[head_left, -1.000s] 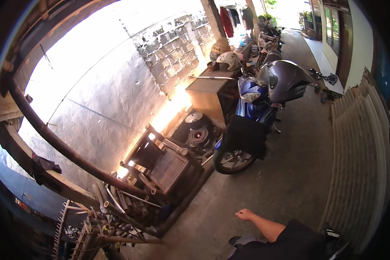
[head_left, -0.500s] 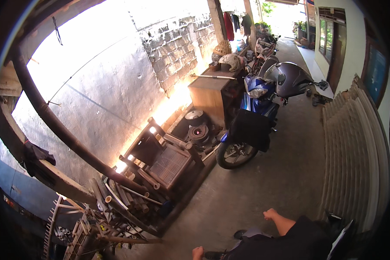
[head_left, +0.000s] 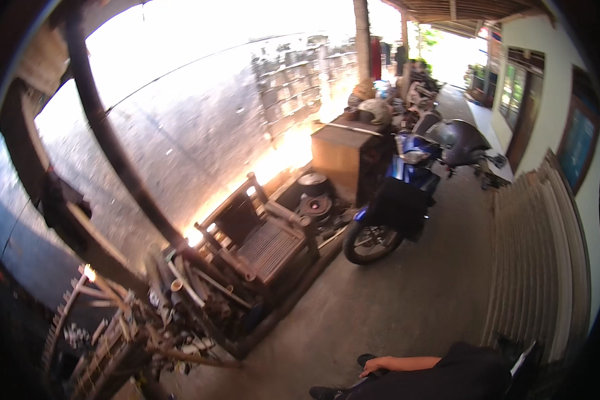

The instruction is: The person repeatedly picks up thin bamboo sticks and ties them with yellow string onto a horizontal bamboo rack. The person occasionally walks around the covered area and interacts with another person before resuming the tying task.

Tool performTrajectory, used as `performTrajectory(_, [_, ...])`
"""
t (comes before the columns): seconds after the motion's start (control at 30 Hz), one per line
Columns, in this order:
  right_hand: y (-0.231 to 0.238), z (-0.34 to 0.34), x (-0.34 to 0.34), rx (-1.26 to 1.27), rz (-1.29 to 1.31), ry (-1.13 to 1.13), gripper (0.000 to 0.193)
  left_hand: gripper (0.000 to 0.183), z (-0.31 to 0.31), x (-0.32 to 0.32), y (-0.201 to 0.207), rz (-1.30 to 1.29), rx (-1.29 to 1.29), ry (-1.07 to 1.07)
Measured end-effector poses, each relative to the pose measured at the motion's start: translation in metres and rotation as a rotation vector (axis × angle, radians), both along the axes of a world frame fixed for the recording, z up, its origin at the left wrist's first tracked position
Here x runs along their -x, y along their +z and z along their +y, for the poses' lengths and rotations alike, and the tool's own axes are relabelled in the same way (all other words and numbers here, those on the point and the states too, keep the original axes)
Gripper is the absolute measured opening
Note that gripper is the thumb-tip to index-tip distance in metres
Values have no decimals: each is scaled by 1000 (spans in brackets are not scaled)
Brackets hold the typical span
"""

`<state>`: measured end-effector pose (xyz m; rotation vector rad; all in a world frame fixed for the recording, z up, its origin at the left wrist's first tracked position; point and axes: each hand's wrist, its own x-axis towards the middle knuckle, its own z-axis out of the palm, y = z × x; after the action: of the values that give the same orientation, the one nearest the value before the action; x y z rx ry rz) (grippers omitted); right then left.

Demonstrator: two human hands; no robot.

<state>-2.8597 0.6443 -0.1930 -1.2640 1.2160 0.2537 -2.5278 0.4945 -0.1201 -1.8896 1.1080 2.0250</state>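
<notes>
Walking, apparently the present step: right hand [head_left: 376,365] above the floor [head_left: 433,293], finger closure indeterminable; left hand out of view. Motorcycle [head_left: 418,173] beside the floor's left edge; passing it would call for keeping right.

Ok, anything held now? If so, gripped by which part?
Nothing visibly held in the right hand, though something small could be hidden in it. Left hand is out of view, so can't tell there.
</notes>
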Motion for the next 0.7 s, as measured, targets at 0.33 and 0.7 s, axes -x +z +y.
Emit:
performTrajectory(0.33, [-50,-44,-29,255,234,77,46,27,79,-67,-5,29,-115,24])
performTrajectory(0.7, [-37,-33,-65,267,341,115,32,32,27,-82,-8,44,-87,-30])
